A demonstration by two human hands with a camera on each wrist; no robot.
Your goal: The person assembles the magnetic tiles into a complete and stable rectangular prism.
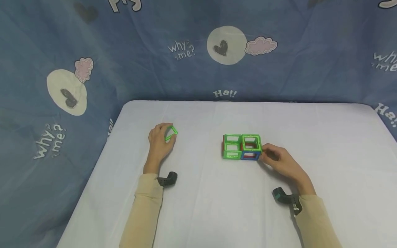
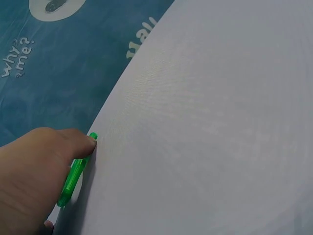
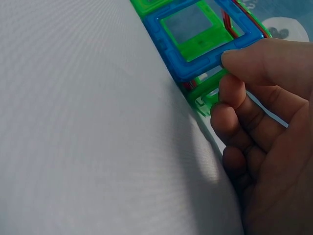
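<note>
On the left of the table, my left hand [image 1: 159, 143] grips a green open-frame magnetic tile [image 1: 175, 130]. Its thumb lies along the tile in the left wrist view, and the fingers hide part of the frame, so its full outline cannot be told. A block of joined magnetic tiles [image 1: 232, 155] stands right of the table's middle, mostly green with red sides and a blue front tile [image 3: 168, 58]. At the block's right end, my right hand [image 1: 283, 163] pinches the edge between thumb and forefinger. The other fingers are curled below.
A white cloth covers the table [image 1: 201, 206]. Behind it and to the left hangs a blue printed curtain [image 1: 139, 69]. Dark wrist cameras are strapped to the left wrist [image 1: 168, 179] and right wrist [image 1: 283, 197].
</note>
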